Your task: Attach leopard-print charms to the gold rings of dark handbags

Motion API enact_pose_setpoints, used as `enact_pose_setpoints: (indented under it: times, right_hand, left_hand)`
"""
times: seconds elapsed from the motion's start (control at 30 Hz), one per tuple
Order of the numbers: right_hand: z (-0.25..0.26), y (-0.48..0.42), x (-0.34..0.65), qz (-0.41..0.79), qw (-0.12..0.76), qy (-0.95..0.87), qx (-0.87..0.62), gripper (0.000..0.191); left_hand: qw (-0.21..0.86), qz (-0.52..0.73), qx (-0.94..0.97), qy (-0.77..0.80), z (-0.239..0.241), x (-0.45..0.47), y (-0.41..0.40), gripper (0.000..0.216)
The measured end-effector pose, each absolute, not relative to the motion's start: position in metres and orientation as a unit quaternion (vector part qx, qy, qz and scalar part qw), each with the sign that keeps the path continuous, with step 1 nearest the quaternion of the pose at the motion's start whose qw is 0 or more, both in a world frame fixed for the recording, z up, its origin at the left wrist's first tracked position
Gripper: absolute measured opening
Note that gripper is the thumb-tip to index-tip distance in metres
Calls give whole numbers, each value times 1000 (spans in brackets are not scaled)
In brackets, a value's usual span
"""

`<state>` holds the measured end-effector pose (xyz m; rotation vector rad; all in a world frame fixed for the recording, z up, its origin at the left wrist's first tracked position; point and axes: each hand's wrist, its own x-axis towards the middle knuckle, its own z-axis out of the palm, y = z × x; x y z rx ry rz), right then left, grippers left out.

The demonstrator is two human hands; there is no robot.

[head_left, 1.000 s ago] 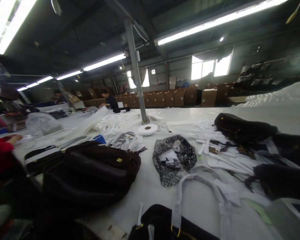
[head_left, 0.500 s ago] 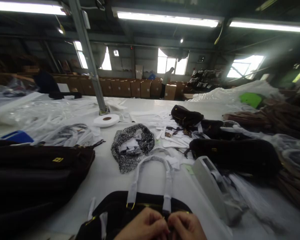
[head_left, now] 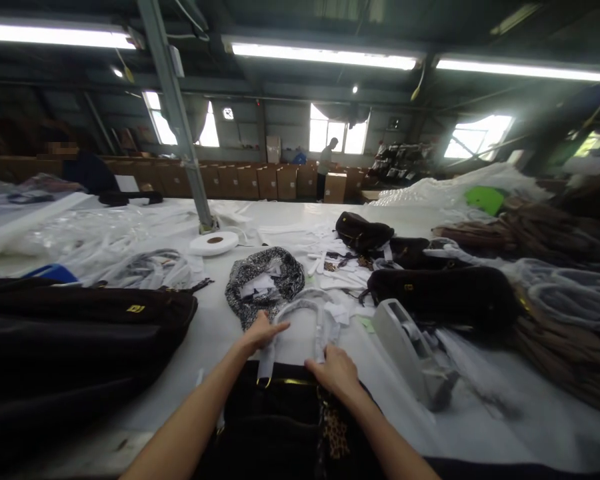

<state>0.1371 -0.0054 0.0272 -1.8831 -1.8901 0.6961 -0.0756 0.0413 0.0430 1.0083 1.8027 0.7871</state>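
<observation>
A dark handbag [head_left: 273, 427] with gold-coloured hardware and a zip lies in front of me. Its raised handles [head_left: 303, 305] are wrapped in whitish film. My left hand [head_left: 261, 333] is at the left side of the handles, its thumb stretched across them and apart from the forefinger. Lower down, my right hand [head_left: 337, 370] has its fingers bent around the right side of the handles, close to the bag's top. A leopard-patterned tag [head_left: 336, 433] hangs on the bag below my right wrist. My right fingertips are partly hidden.
A black-and-white knit bundle [head_left: 237, 283] holding white scraps lies beyond the handles. A grey tape dispenser [head_left: 405, 353] stands at right, before more dark bags [head_left: 445, 297]. A large dark bag [head_left: 80, 333] lies at left. A white roll [head_left: 213, 244] sits near a metal post [head_left: 177, 113].
Both hands have moved away from me, from close together at the right handle's base to apart along the two sides of the handles. The leopard-patterned tag now shows.
</observation>
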Motion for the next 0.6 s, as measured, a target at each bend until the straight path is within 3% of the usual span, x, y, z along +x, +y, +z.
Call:
enact_pose_setpoints:
  times: [0.07,0.27,0.43,0.6]
  right_hand:
    - [22,-5,131,252,223,-665,-667,20]
    - [32,-16,143,305,381,-647,-585,14]
    - [48,-19,160,407,467,-618,-484,22]
    - [54,-17,175,487,484,-594,-419,36]
  left_hand:
    - [461,327,402,720,36,-66,42,31]
    - [553,353,419,628,52,-72,53,19]
    - [610,386,463,514,93,-90,37,17]
    - [642,363,499,454,132,-96,9,27]
